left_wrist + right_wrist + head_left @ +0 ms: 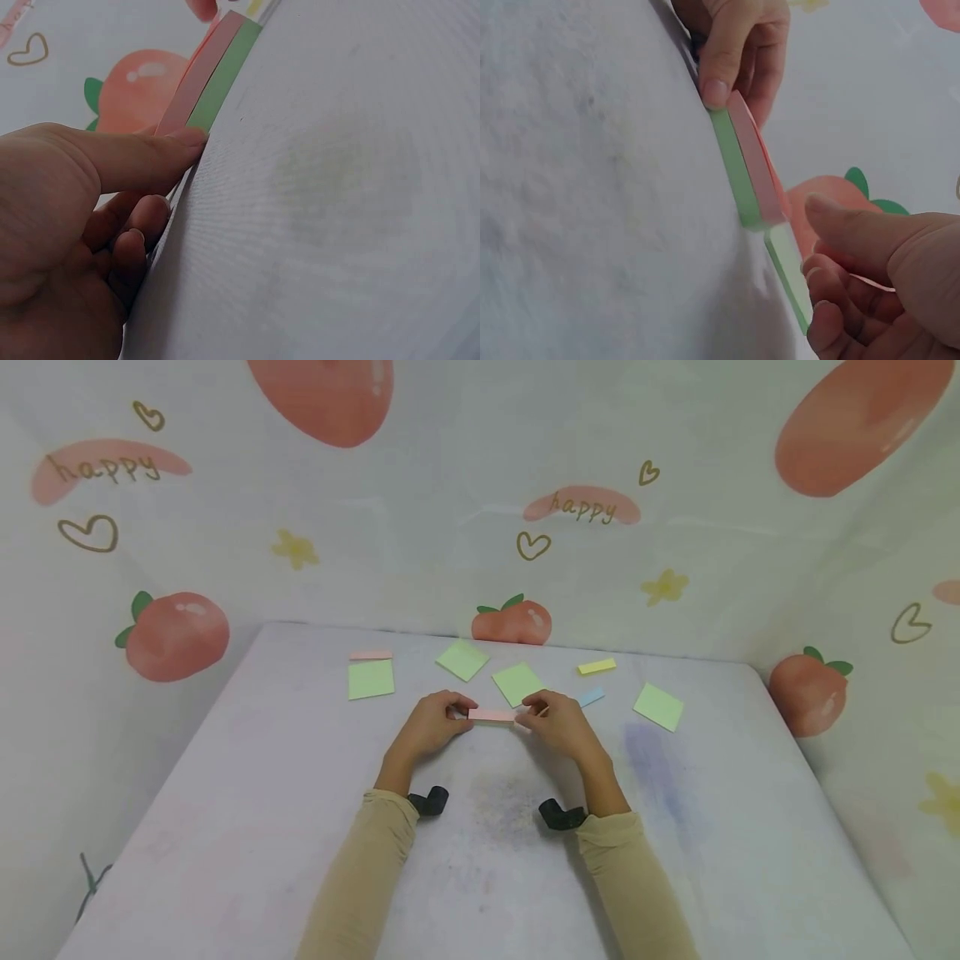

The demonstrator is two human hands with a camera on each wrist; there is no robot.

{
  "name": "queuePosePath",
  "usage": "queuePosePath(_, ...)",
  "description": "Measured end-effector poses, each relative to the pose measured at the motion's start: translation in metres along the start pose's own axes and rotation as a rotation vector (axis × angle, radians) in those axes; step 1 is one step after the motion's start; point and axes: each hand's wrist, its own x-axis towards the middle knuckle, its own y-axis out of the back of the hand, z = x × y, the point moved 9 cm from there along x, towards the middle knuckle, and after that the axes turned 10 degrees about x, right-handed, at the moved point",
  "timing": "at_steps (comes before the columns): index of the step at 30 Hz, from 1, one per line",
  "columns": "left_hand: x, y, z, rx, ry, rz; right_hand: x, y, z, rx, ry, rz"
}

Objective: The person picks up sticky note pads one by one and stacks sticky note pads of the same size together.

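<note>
Nearest me, two tan sleeves reach forward over the pale counter [225,827], each wrist wearing a small black strap. Further in, the left hand [427,727] and the right hand [558,722] meet near the middle of the counter, with a narrow pink and green sticky-note pad [491,715] lying flat between them. The left hand's grip is curled: its thumb [142,161] presses on one end of the pad [214,79] and the fingers tuck in beneath. At the other end the right hand pinches a green strip [787,274] that juts out past the pad [750,165]; its fingers are curled close around that strip.

Just beyond the hands lies a green square note [517,683], with a small blue strip [591,697] to its right. Farther out sit three more green squares [371,680], [462,659], [658,707]. A pink strip [371,655] and a yellow strip [597,667] lie near the far edge, below the peach-printed backdrop [480,485].
</note>
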Motion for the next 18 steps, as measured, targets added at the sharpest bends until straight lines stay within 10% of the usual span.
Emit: queuePosePath(18,0.000,0.000,-0.001,-0.006,0.023,0.004,-0.001,0.064,0.033,0.005,0.018,0.099)
